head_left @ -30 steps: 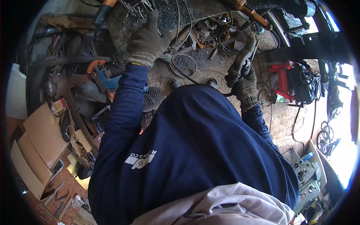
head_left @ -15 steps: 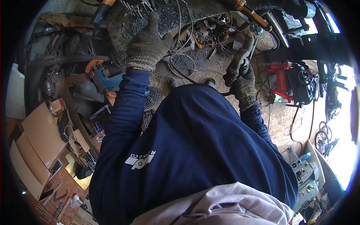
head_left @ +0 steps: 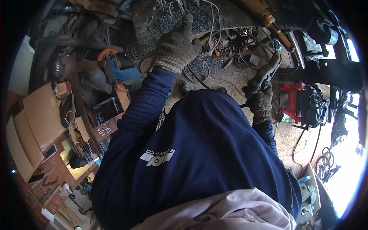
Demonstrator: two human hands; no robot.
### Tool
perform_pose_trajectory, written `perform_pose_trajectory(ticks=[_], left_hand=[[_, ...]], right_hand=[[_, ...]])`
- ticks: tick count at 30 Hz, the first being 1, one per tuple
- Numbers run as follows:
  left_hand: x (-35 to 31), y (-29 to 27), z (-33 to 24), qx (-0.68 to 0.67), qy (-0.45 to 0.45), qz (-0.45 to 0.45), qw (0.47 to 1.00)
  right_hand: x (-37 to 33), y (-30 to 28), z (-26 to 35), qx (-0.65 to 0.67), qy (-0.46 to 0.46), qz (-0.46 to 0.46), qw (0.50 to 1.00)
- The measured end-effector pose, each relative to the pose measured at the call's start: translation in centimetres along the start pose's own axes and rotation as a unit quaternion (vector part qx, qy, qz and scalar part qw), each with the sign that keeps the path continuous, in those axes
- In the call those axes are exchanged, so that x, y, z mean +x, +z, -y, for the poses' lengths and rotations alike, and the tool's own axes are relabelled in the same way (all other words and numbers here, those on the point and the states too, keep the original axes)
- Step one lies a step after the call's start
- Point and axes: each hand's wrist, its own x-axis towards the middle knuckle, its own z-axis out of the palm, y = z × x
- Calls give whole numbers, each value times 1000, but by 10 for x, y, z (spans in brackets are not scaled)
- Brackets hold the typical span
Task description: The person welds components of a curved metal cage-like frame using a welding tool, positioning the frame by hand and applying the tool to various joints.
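Observation:
Both my hands wear grey-brown knitted work gloves. My left hand (head_left: 176, 50) is over the near edge of a dark metal bench top (head_left: 147, 23), index finger stretched forward and thumb apart, with nothing seen in it. Just past that fingertip stand several thin metal pieces (head_left: 179, 5) among dark grit. To the right, lower than the bench, my right hand (head_left: 261, 103) is closed around a hand tool (head_left: 264, 74) with a dark body and a long greyish metal front pointing up and away. A dark cable shows beside that hand; the tool's exact kind is unclear.
An orange-and-black power tool (head_left: 280, 34) lies at the far right of the bench. Loose wires (head_left: 199, 69) loop beneath its edge. A blue clamp-like tool (head_left: 122, 73) stands left, cardboard (head_left: 44, 115) farther left. On the right are a red stool (head_left: 292, 101) and a dark cabled machine (head_left: 309, 107).
In the picture, both hands and the bench have shifted right as the view turned. My left index finger still points at the thin metal pieces; my right hand keeps its hold on the tool.

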Motion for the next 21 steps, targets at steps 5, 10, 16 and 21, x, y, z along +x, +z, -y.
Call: perform_pose_trajectory(ticks=[5,10,16,21], left_hand=[[-1,2,-1,-8,1,-5,1000],[-5,0,-1,-5,4,-7,1000],[-5,7,3,-5,21,-26,999],[-8,-6,0,-20,27,-14,999]], right_hand=[[5,2,-4,-52,-20,-44,998],[4,11,5,-44,1,-7,999],[6,3,-3,-46,-5,-14,999],[4,13,5,-62,0,-4,998]])
